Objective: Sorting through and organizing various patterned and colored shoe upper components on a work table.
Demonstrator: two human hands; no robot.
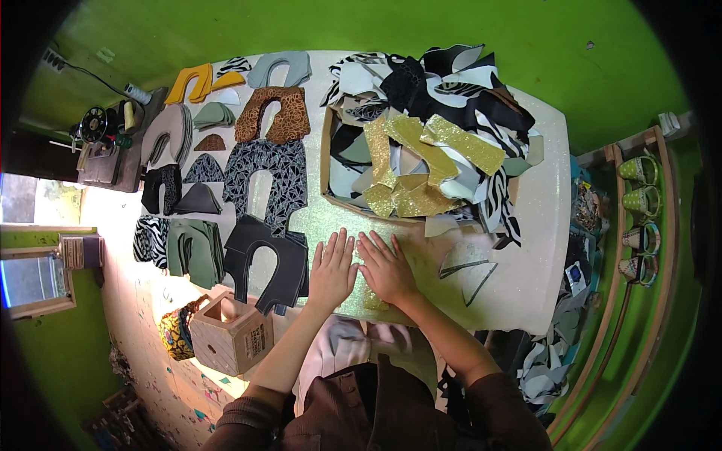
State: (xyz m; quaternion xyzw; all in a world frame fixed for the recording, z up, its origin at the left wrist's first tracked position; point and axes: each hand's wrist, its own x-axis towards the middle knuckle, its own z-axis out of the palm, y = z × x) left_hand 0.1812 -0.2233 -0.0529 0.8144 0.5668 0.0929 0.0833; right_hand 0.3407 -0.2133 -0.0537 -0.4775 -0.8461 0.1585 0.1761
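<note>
At the near side of the table (535, 225), in the head view, a glittery greenish-gold sheet (355, 301) is found laid flat. On it the left hand (332, 274) and right hand (386, 269) are placed side by side, palms down, fingers extended. Black cutouts (292, 259) are stacked just left; gold scraps (421, 150) are heaped farther off.

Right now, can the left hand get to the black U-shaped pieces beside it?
Probably yes: the left hand lies palm down with nothing in it, just right of the black U-shaped pieces, and nothing visible blocks the way.
</note>
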